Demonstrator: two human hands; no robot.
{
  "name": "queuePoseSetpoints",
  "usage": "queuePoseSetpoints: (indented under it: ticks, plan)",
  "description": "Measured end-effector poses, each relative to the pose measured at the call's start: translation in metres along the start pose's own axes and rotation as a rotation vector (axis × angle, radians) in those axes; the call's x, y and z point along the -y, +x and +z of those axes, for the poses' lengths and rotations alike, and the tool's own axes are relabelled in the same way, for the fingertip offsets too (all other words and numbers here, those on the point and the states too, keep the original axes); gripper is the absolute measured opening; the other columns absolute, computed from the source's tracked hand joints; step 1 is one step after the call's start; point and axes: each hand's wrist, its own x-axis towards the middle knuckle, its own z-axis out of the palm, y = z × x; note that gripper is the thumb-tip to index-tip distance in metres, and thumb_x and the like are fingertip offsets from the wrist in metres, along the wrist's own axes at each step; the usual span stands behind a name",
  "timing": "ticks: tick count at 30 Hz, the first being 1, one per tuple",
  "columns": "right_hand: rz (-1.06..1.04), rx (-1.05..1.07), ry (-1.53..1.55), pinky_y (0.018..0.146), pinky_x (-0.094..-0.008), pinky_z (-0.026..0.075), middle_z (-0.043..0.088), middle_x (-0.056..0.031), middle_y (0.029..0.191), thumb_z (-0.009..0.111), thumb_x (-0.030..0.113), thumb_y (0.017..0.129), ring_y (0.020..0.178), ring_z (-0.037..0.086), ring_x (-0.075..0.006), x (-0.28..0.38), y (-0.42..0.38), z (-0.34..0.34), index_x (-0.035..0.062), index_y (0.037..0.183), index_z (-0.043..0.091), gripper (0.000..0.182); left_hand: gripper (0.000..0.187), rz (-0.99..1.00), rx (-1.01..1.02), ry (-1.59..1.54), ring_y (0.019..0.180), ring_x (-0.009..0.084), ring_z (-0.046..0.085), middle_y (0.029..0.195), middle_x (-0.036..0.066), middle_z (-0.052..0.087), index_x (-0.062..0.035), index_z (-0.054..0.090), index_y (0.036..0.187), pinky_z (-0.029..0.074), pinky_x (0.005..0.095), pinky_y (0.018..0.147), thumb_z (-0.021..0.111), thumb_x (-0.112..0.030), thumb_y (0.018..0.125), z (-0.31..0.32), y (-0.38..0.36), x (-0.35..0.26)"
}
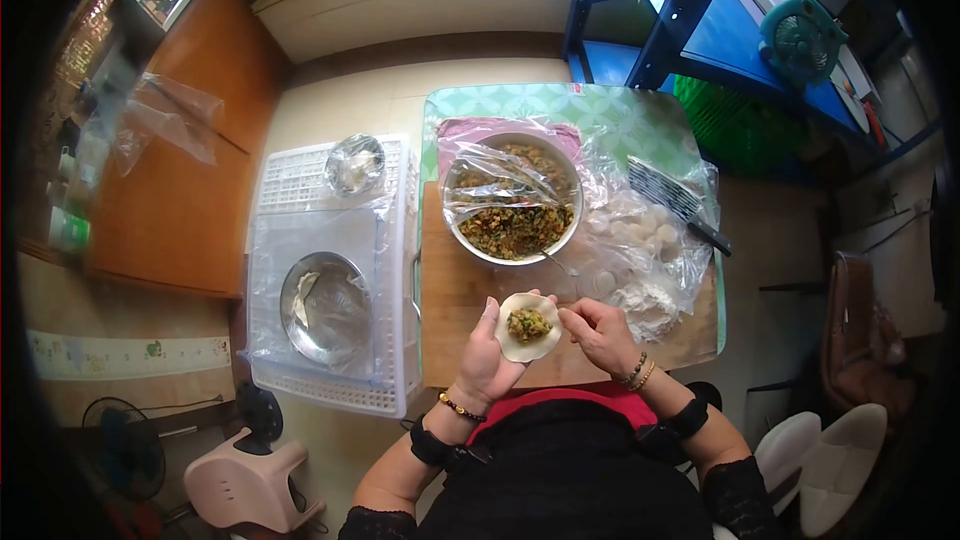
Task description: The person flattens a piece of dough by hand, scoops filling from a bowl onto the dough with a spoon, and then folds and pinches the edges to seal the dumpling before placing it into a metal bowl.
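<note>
A round dough wrapper with a mound of chopped filling on it lies open and flat in my left hand, whose palm is up. My right hand is at the wrapper's right edge, its thumb and fingers pinched together there. Beyond my hands stands a metal bowl of filling, partly under clear plastic. To its right are small dough pieces under plastic, and a heap of flour lies near my right hand.
A cleaver lies on the plastic at the right of the wooden board. On the left, a white crate bears a steel bowl with a piece of dough in it and a smaller bowl. A pink stool stands lower left.
</note>
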Motion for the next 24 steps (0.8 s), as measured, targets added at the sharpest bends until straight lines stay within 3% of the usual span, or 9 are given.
queuePoseSetpoints:
  ticks: [5,7,16,24]
  plan:
    - [0.048,0.068,-0.037,0.056,-0.0298,0.045,0.064,-0.0085,0.067,0.066,0.026,0.091,0.059,0.057,-0.0134,-0.001,-0.002,-0.001,0.0015,0.086,0.067,0.025,0.061,0.017,0.018,-0.016,0.136,0.0323,0.040,0.146,0.020,0.040,-0.0013,0.039,0.140,0.032,0.0464,0.114,0.022,-0.048,0.104,-0.004,-0.001,0.007]
    - [0.035,-0.059,0.059,0.057,-0.0292,0.046,0.065,-0.0078,0.068,0.066,0.025,0.091,0.061,0.058,-0.0118,0.000,-0.003,0.002,0.0008,0.086,0.066,0.024,0.061,0.012,0.016,-0.016,0.136,0.0320,0.039,0.147,0.020,0.040,-0.0014,0.039,0.140,0.032,0.0464,0.114,0.022,-0.048,0.104,-0.003,-0.001,0.010]
    - [0.088,-0.014,0.247,0.062,-0.0252,0.050,0.067,-0.0043,0.076,0.067,0.019,0.090,0.067,0.060,-0.0078,-0.019,-0.004,0.009,-0.0001,0.089,0.064,0.019,0.060,-0.010,0.007,-0.029,0.137,0.0305,0.038,0.148,0.018,0.039,-0.0025,0.039,0.141,0.031,0.0460,0.114,0.022,-0.047,0.104,-0.009,0.002,0.016]
    - [0.099,-0.020,0.209,0.062,-0.0248,0.050,0.068,-0.0039,0.077,0.070,0.018,0.088,0.068,0.062,-0.0072,-0.020,-0.002,0.014,0.0001,0.091,0.063,0.019,0.061,-0.025,-0.002,-0.017,0.137,0.0293,0.039,0.148,0.016,0.040,-0.0028,0.039,0.141,0.031,0.0457,0.114,0.020,-0.047,0.104,-0.012,0.002,0.019]
